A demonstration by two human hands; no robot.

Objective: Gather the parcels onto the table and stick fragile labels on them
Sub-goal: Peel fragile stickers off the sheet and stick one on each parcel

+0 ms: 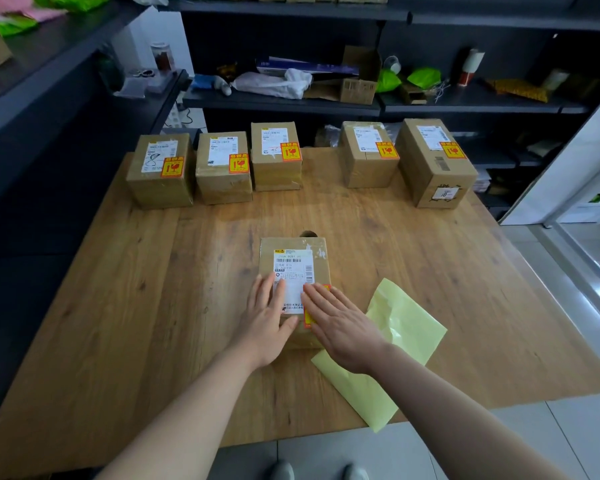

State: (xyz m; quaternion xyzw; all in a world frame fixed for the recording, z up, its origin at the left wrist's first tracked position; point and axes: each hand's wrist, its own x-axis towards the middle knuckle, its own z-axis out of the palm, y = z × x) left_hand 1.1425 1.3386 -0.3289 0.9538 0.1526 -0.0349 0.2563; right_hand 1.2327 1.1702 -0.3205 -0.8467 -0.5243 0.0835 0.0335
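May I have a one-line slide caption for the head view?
Right hand presses a fragile label onto the near parcel, left hand steadying; five labelled parcels stand behind.

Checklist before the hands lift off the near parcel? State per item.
1. Near parcel sits fully on the table: ok.
2. Left hand lies flat on the parcel's top, steadying it: ok.
3. Right hand is flat and presses on the fragile label: ok.
4. Label stuck down flat with no lifted corner: cannot tell, as the right hand covers most of it.
5. Five back parcels each show a fragile label: ok.
6. Spare labels on the backing sheet: none visible, but part of it lies under the right forearm, so cannot tell.
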